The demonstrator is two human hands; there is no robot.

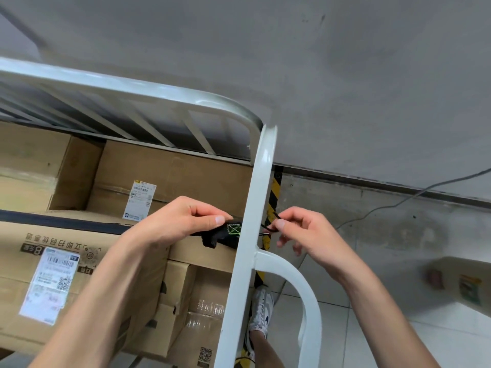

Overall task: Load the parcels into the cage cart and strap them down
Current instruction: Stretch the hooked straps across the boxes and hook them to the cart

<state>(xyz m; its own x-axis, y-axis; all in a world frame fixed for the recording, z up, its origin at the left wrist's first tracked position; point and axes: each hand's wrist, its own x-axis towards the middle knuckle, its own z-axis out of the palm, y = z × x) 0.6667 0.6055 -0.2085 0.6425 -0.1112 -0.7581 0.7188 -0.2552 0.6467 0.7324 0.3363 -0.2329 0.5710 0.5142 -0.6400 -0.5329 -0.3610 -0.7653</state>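
At the far left, a big brown parcel (66, 240) sits inside the cage cart (255, 197). It has a white shipping label (50, 285) on it. A dark strap (61, 221) runs across the top of this parcel towards the middle of the frame. Behind it, in the upper left, another parcel (172, 176) lies by the white bars, and it has a small label (139, 200) too. More small parcels (207, 301) are stacked lower down, near the bottom middle.

In the middle, the left hand (183, 221) is inside the cart. Its thumb and fingers pinch a black buckle (231, 232) with a green mark, at the end of the strap. The buckle is just beside the white corner post of the cart.

On the other side of the post, the right hand (308, 235) pinches a thin black loop (269, 225) between thumb and first finger. Its other fingers are loosely curled. The loop is too small to tell if it is a hook or a cord.

Further right and lower down are yellow and black floor tape (275, 192), a white shoe (261, 309) and a thin cable (393, 205) on the floor.

It looks like the loading is mostly done, since the cart holds many parcels. The strapping looks like the step in hand. The strap end does not seem fixed to the post yet, so fastening and pulling it tight is likely what is left.
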